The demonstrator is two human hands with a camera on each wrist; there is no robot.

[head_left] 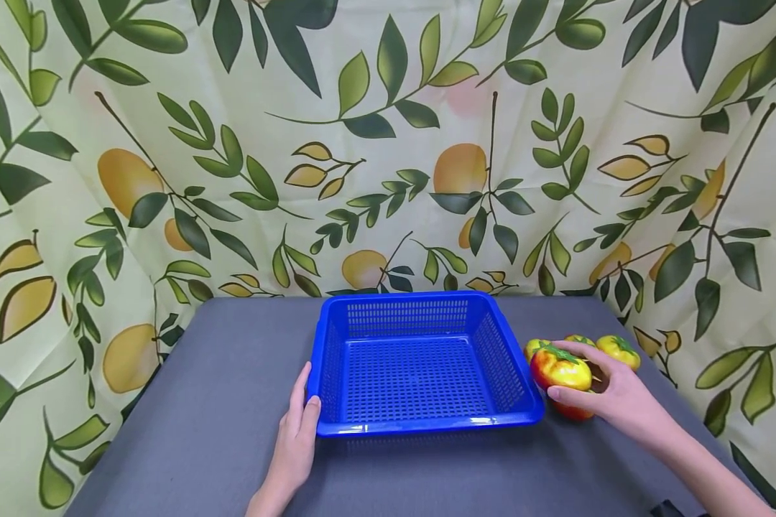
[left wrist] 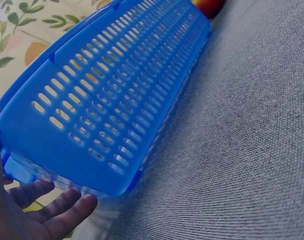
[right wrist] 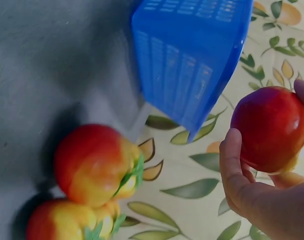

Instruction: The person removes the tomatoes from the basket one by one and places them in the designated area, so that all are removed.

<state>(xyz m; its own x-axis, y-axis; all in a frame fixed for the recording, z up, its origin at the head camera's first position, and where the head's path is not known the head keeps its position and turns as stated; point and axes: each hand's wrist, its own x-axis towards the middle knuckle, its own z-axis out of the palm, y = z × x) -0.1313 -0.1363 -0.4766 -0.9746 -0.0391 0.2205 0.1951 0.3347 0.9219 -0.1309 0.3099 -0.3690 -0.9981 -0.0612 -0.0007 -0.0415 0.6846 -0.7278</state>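
Observation:
My right hand [head_left: 624, 402] grips a red-and-yellow tomato [head_left: 561, 370] with a green leafy top, thumb on the near side and fingers over the far side. In the right wrist view the held tomato [right wrist: 269, 130] is raised off the table. It overlaps the right rim of a blue plastic basket [head_left: 427, 429] in the head view. Several other tomatoes [head_left: 617, 352] sit on the table around and behind that hand, partly hidden. My left hand [head_left: 295, 438] touches the basket's left side near the front corner; its fingers [left wrist: 64, 205] extend loosely along the wall in the left wrist view.
The basket, with slotted walls and a mesh floor, stands on a grey table [head_left: 246, 373]. Behind and beside the table hangs a leaf-and-fruit patterned cloth [head_left: 388, 215]. A small black object [head_left: 666, 508] shows at the lower right edge.

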